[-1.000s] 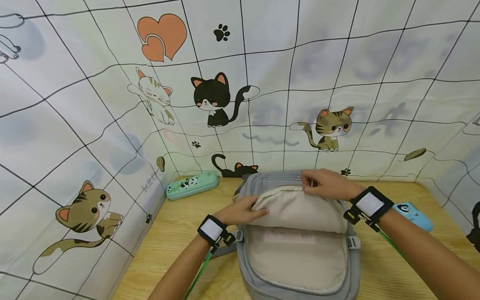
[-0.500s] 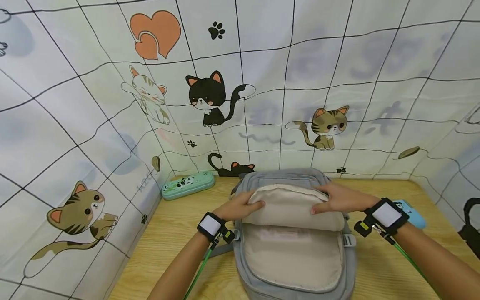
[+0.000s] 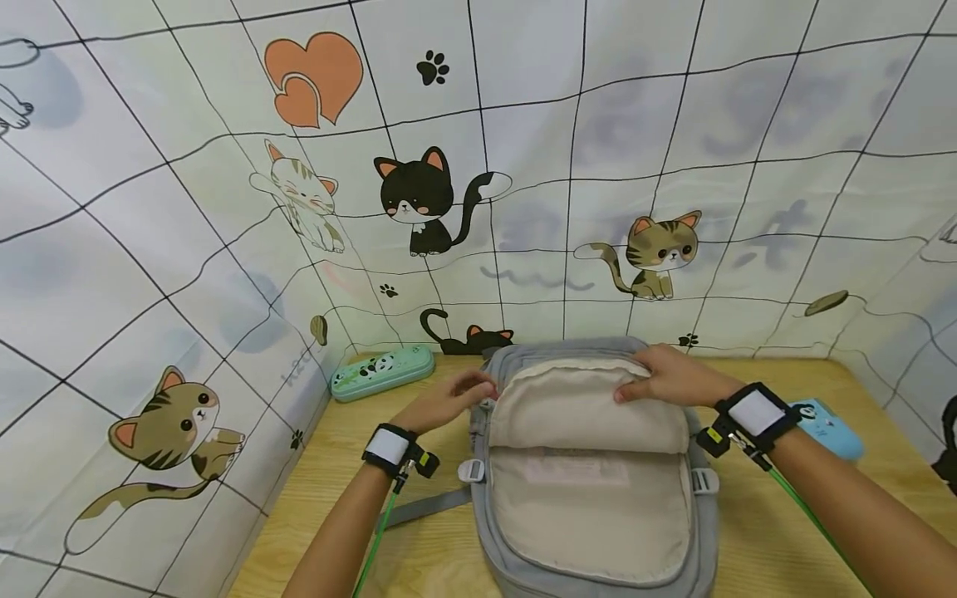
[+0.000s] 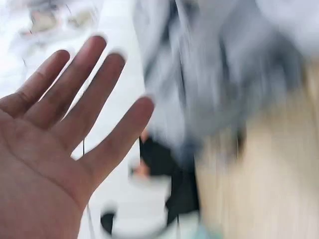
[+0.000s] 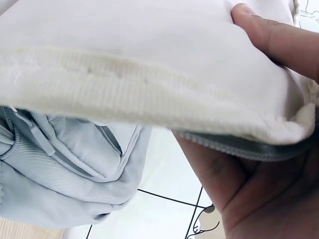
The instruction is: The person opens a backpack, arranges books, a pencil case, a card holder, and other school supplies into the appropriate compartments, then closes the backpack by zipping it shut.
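A grey backpack (image 3: 703, 548) lies on the table with its front flap (image 3: 583, 407) folded back, so the cream lining shows. With the thumb on the lining and the fingers behind, my right hand (image 3: 669, 378) holds the flap's upper right edge. The right wrist view shows the flap's zipper edge (image 5: 244, 147) between thumb and fingers. My left hand (image 3: 444, 399) is beside the backpack's upper left side. In the left wrist view its fingers (image 4: 94, 84) are straight and spread, holding nothing, and the grey fabric beyond is blurred.
A mint green pencil case (image 3: 383, 374) with pandas lies at the table's back left. A light blue case (image 3: 828, 430) sits to the right, partly behind my right wrist. A strap (image 3: 426, 507) trails left across the wooden table (image 3: 336, 465). Cat-patterned cloth (image 3: 523, 199) rises behind.
My right hand has shifted from the flap's top edge to its upper right edge. My left hand has let go of the flap and moved left, off the lining.
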The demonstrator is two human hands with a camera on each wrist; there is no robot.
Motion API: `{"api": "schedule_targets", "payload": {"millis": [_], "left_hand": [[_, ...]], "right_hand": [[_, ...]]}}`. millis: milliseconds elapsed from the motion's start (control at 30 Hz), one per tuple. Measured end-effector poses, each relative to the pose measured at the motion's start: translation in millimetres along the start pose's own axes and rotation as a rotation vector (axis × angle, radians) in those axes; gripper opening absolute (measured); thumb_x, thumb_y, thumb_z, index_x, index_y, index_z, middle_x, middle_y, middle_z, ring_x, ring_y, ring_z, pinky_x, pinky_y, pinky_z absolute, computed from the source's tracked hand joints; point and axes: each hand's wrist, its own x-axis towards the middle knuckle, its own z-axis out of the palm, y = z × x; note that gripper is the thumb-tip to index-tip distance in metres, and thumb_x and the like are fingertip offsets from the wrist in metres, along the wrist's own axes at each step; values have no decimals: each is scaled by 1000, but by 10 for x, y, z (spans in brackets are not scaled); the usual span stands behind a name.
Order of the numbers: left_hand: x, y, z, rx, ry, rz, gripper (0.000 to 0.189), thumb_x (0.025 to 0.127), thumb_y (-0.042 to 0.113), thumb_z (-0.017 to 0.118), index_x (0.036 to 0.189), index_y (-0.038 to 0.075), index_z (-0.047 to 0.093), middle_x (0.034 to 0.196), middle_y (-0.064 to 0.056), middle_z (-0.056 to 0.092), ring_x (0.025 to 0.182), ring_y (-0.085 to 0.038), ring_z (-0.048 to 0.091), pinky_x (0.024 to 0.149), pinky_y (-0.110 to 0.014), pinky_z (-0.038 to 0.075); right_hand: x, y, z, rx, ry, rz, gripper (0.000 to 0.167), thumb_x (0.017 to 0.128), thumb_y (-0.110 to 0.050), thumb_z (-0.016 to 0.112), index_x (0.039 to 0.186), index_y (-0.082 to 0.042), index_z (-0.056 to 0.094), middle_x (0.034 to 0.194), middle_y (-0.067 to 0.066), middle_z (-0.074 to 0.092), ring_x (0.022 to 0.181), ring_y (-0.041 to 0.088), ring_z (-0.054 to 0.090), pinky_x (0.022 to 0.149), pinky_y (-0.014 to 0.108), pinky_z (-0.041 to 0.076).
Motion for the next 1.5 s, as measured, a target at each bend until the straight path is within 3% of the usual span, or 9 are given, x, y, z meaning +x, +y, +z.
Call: {"api": "schedule_targets", "payload": {"millis": [100,233,333,500,600,733,933,1167,1500], "left_hand": [[-13,-206,-308,231,104,-21,37,91,52,46,119,30,53,120,5,55,116,-22,52,92,-41,44],[-86,-587,-689,607,209,-118,49,89,51,51,127,19,51,132,-8,46,123,-31,42,95,-52,39],[-197,-872,-869,712,234,-233,59,87,51,54,134,19,44,139,-15,37,128,-39,34,96,-63,31],[-299,-1272,-936,741,217,-389,74,83,58,55,144,23,30,147,-18,25,134,-44,21,97,-74,15],[-303,-1440,-913,740,215,-440,78,81,60,56,144,24,28,149,-18,20,134,-45,18,95,-75,13],[-293,-1535,-911,768,288,-467,71,78,58,62,137,26,37,147,-22,22,131,-48,21,95,-72,16],[-216,-1595,-936,711,335,-456,70,72,57,69,128,25,43,130,-25,38,118,-45,36,89,-65,24],[-231,-1737,-900,698,263,-518,103,65,70,64,145,22,21,135,-24,33,120,-45,36,91,-66,25],[-318,-1730,-780,826,305,-376,92,72,69,59,142,16,31,134,-18,43,122,-40,39,88,-66,31]], "right_hand": [[-17,-22,-47,-1,-4,18,48,75,-49,69,61,-17,36,56,-9,24,45,5,24,46,21,26],[-23,-24,-59,23,-15,37,49,75,-48,70,62,-17,34,56,-8,23,46,7,23,46,22,25],[-14,-10,-32,32,-26,45,50,74,-50,69,62,-17,34,57,-7,24,47,7,24,47,22,25],[-7,16,22,18,-18,51,52,73,-54,69,63,-17,34,59,-6,24,49,8,24,49,23,25],[-1,16,49,11,-15,50,52,72,-54,69,63,-17,34,59,-6,24,49,9,24,49,23,24],[4,2,63,6,-22,43,52,73,-53,69,63,-17,33,60,-6,24,50,9,25,49,23,24],[-12,-8,46,-6,-18,27,50,74,-50,70,62,-18,34,59,-7,25,49,8,25,49,22,25],[-16,-6,32,6,-26,30,50,74,-51,70,63,-18,34,59,-6,26,49,8,26,50,22,26],[-20,-39,22,5,-29,37,51,74,-50,70,63,-18,32,58,-7,23,48,7,24,49,22,24]]}}
